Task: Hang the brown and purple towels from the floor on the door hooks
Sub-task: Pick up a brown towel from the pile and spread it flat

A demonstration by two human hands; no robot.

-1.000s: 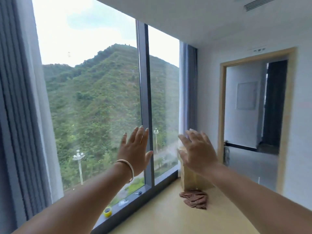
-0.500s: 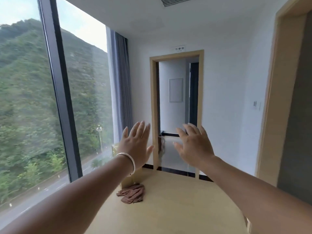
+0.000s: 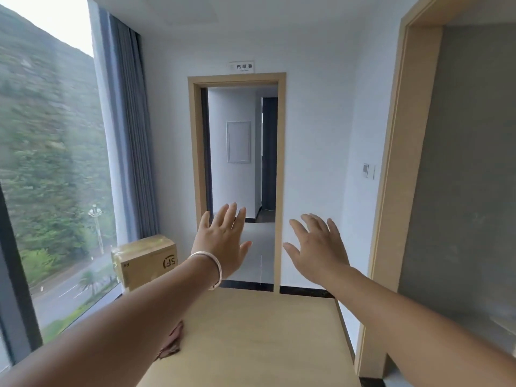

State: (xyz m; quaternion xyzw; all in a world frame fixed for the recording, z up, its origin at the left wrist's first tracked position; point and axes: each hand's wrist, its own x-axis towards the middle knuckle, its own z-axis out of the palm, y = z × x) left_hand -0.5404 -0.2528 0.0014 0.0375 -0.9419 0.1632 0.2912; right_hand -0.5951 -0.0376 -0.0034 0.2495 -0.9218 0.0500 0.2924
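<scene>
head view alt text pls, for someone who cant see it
Two bare hands, left hand and right hand, are raised open and empty toward an open doorway. A brown towel lies on the floor, partly hidden by the left arm, near a cardboard box by the window.

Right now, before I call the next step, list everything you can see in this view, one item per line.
brown towel: 1, brown, crumpled on the floor near the window, partly hidden by the left forearm
purple towel: none in view
door hooks: none in view
cardboard box: 1, tan, on the floor in the corner below the curtain
curtain: 1, grey-blue, hanging beside the window
window: 1, dark frame, on the left, green hillside and road outside
doorway: 1, light wood frame, straight ahead, open
sign: 1, white, above the doorway
wall switch: 1, white, right of the doorway
bracelet: 1, silver, on the left wrist
left hand: open, raised, empty
right hand: open, raised, empty
</scene>
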